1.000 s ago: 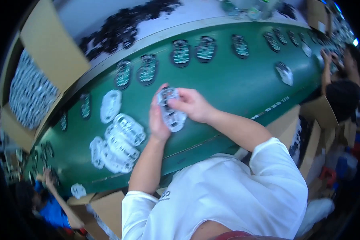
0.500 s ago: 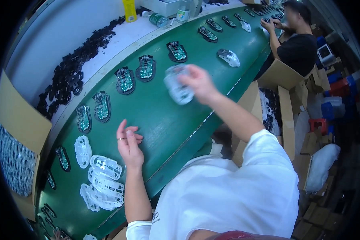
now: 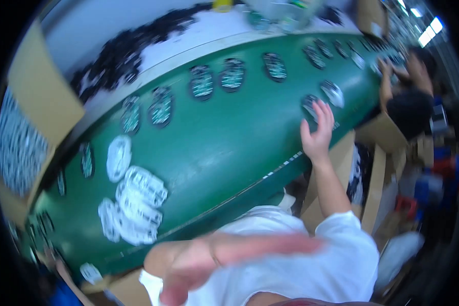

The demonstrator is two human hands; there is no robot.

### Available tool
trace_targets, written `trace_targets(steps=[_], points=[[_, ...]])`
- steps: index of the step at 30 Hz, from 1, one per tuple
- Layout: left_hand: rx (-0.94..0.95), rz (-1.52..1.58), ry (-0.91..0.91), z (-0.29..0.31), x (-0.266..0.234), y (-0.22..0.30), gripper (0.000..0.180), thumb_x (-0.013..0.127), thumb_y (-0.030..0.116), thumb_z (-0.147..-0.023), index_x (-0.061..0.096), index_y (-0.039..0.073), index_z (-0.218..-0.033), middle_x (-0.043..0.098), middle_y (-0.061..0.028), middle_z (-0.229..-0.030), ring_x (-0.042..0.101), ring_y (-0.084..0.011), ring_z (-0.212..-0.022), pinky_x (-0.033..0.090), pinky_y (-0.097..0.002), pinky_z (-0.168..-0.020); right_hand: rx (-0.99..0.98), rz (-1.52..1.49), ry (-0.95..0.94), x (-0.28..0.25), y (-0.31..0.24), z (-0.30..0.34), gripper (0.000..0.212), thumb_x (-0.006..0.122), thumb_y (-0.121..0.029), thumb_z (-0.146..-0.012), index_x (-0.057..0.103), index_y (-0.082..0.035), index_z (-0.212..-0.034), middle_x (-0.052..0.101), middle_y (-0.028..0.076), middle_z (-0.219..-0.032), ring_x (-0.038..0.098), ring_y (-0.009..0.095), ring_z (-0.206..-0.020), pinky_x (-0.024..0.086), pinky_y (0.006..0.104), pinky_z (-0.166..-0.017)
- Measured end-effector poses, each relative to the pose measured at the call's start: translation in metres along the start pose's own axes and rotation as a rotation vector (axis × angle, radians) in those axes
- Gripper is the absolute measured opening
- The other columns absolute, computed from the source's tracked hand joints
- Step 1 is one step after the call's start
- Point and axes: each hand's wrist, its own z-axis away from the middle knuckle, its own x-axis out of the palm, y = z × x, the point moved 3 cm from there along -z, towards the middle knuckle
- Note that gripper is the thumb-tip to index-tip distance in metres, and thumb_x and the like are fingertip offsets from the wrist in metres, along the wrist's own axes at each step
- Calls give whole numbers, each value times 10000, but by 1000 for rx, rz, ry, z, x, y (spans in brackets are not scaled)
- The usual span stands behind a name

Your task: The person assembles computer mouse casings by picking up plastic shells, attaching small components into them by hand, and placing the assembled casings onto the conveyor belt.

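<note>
My right hand (image 3: pixel 319 131) is over the far right part of the green belt, its fingers spread and nothing gripped. Its fingertips overlap a dark mouse-shaped part (image 3: pixel 309 103); whether they touch it I cannot tell. Just beyond lies a white-and-dark mouse assembly (image 3: pixel 332 94). My left hand (image 3: pixel 209 257), smeared by motion, is raised in front of my white shirt; its fingers stretch to the right with the thumb apart, and no object shows in it. A pile of translucent white mouse shells (image 3: pixel 137 204) lies on the near left of the belt, with a single shell (image 3: pixel 119 158) beside it.
Mouse bases with green circuit boards (image 3: pixel 161 106) line the far side of the green belt (image 3: pixel 229 143). Black parts (image 3: pixel 132 48) are heaped on the ledge behind. A cardboard box (image 3: pixel 20 145) stands at left. A co-worker (image 3: pixel 410 102) sits at right beside open cartons (image 3: pixel 380 132).
My right hand has moved right and no longer holds the pale shell; a dark mouse-shaped part now lies beside the white-and-dark assembly. My left hand has come off the belt toward me. The view has shifted.
</note>
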Motion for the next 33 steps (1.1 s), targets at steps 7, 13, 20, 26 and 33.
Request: trace_targets(steps=[7,13,20,26,33], points=[[246,-300,-206,24,10,24,1014,391,692,-987,464,-251,-1354,448,-444,-1423,520,-525,-1314,369,-550,-1143,-404,-720,-576,54,-139,-12,215,713,0,-843,732,-30,-1055,735,140,-1067,707,307,-998,570,390,-876],[-619,-2458,859,104,-63,38,750,786,461,-801,573,122,-1436,283,-292,-1613,208,-537,-1494,188,-699,-1153,-707,-868,-766,96,-194,11,192,713,-26,-836,726,-51,-1026,719,109,-1085,695,316,-949,553,398,-841],[-893,-2743,1037,204,-82,81,642,724,335,-781,625,209,-1403,406,-196,-1571,337,-540,-1427,187,-823,-1079,-462,-919,-830,98,-177,8,110,710,-3,-850,738,-32,-952,751,120,-1002,705,292,-943,544,385,-849],[-895,-2951,937,307,-62,176,615,699,272,-762,645,198,-1370,465,-159,-1539,390,-457,-1433,221,-759,-1131,-485,-935,-880,97,-190,5,106,706,-5,-846,735,-20,-947,748,135,-1006,703,296,-936,543,383,-855],[-948,-3006,1267,358,-49,258,860,719,373,-800,409,90,-1551,370,-270,-1578,320,-445,-1485,197,-629,-1217,-452,-948,-936,103,-180,13,122,658,-17,-903,718,18,-1003,732,154,-1053,683,280,-1002,528,365,-900]])
